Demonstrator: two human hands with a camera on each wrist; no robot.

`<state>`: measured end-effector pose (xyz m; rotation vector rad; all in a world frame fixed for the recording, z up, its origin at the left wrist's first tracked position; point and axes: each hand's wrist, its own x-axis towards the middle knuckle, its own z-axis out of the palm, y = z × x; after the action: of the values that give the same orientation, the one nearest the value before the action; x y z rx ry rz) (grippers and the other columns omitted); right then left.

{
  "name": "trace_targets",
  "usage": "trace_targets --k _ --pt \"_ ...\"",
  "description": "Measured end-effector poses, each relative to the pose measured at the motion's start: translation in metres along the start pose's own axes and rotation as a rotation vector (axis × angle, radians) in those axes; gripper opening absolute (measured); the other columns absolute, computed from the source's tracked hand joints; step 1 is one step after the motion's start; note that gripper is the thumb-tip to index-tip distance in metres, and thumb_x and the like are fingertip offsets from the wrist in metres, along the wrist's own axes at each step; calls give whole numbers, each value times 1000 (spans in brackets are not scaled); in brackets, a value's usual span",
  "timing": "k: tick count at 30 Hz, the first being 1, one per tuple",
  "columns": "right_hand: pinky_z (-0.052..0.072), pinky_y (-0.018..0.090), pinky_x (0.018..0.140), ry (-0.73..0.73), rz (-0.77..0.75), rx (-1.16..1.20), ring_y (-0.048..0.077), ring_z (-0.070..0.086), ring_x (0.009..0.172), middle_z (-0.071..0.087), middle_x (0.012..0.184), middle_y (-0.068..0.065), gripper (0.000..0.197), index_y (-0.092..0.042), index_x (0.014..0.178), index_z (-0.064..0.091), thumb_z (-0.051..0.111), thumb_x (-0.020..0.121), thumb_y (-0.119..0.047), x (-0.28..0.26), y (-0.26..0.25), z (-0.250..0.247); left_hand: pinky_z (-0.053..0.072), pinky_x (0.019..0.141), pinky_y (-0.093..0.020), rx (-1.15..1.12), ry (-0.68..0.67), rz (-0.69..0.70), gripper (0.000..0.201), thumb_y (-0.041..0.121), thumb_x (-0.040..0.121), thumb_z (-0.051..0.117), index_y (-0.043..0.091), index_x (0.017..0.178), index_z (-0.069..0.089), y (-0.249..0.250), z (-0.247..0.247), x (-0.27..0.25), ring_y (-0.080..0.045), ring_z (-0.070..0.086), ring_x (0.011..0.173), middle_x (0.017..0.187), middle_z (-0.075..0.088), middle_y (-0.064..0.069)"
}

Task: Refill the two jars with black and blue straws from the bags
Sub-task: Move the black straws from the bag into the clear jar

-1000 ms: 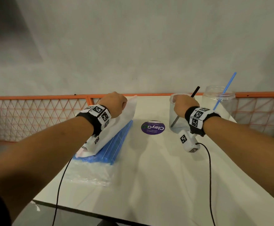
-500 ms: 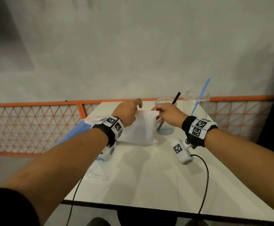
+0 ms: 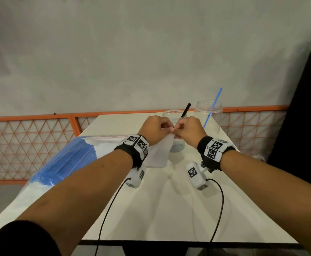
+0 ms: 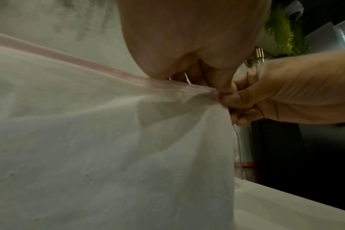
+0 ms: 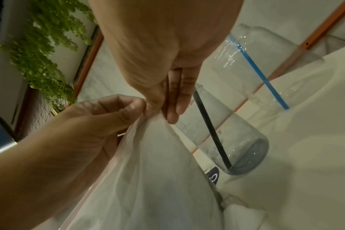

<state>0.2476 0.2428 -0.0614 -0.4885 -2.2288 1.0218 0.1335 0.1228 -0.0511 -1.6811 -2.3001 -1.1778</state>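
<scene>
A translucent zip bag (image 3: 158, 154) with a pink seal strip (image 4: 100, 70) hangs lifted above the white table (image 3: 160, 209). My left hand (image 3: 155, 129) and right hand (image 3: 186, 129) both pinch its top corner, thumbs and fingers meeting at the seal (image 5: 148, 107). What the bag holds is hidden. A second bag of blue straws (image 3: 64, 163) lies on the table at the left. Behind my hands stand two clear jars: the nearer jar (image 5: 236, 140) holds one black straw (image 3: 185, 110), the farther jar (image 3: 208, 111) one blue straw (image 3: 213, 108).
An orange mesh fence (image 3: 31, 145) runs along the table's far and left sides, before a grey wall. Green plants (image 5: 43, 51) and a dark panel (image 3: 299, 126) are at the right. A purple sticker (image 5: 213, 177) lies on the table beside the nearer jar. Wrist camera cables (image 3: 219, 209) trail toward me.
The left hand lifted the translucent bag off the blue-straw bag and carried it right toward the jars. The right hand left the jar and joined it at the bag's top corner.
</scene>
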Motion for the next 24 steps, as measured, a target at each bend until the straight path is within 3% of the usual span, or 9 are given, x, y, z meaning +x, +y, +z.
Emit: trace_targets --k 4,7,10,16,20,22,24 --pt "59 38 72 -5 -32 -85 19 69 63 66 67 7 20 -10 65 60 67 83 -5 1 3 -1 44 69 -26 116 -4 -10 10 18 87 69 21 77 68 4 2 7 -15 58 72 77 67 4" --pt "57 43 76 32 -23 -114 26 62 72 61 74 11 16 -2 71 53 58 86 -5 5 7 -3 47 76 -31 223 -50 -91 11 20 90 64 23 80 63 -6 -19 9 -20 60 81 86 68 0" --pt "59 44 72 44 -4 -94 27 56 72 55 76 14 17 -2 74 44 51 89 -4 9 10 -5 46 78 -31 329 -38 -181 8 22 92 62 22 84 63 -35 -55 0 -22 59 85 89 66 -1" --pt "58 50 71 20 39 -121 42 63 81 60 85 27 21 -11 70 42 48 88 -2 6 19 -8 46 73 -32 501 24 -332 9 22 95 58 18 90 63 -88 -120 -37 -24 58 83 92 64 -3" --pt "60 47 67 24 76 -107 42 64 81 60 85 28 16 -4 73 42 48 88 0 3 26 -9 51 79 -38 575 39 -420 9 14 96 56 11 93 65 -106 -142 -53 -29 62 89 94 67 -9" --pt "60 46 68 21 89 -103 42 65 82 61 87 27 15 -5 74 43 47 88 0 4 27 -9 50 80 -38 617 25 -398 10 5 92 55 12 94 63 -102 -141 -54 -28 61 93 106 65 -9" --pt "61 43 68 11 99 -86 38 66 82 62 87 24 19 -10 73 43 48 90 -3 5 27 -8 49 86 -38 618 27 -246 20 2 89 57 11 104 64 -88 -128 -50 -27 59 104 123 57 -7"
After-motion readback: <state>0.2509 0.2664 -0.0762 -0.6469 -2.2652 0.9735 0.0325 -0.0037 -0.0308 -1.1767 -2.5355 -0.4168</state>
